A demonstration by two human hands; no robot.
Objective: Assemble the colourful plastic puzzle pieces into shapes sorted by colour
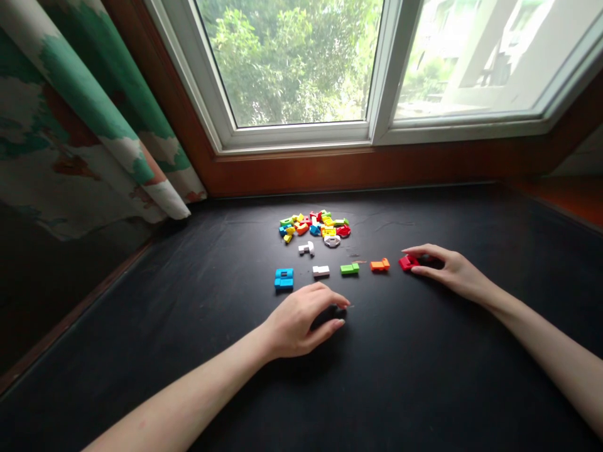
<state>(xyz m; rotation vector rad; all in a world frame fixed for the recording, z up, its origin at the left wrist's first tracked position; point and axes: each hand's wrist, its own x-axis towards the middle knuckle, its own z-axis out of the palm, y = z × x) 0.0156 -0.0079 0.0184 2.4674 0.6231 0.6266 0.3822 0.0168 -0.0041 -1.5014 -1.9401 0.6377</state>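
Note:
My right hand [438, 267] has its thumb and fingers on either side of a red piece [407, 262] at the right end of a row. Leftward from it lie an orange piece [379, 265], a green piece [349, 269], a white piece [321, 271] and a larger blue piece [284, 279]. Just in front of the row, my left hand [308, 319] rests over the black surface, thumb and fingers apart, with nothing between them. Another white piece [306, 248] lies behind the row.
A pile of several coloured pieces [315, 226] sits farther back on the black surface [377, 389], with a white ring-like piece [332, 241] at its front edge. Beyond are a wooden sill [292, 172] and a window. A patterned curtain [108, 119] hangs at the left.

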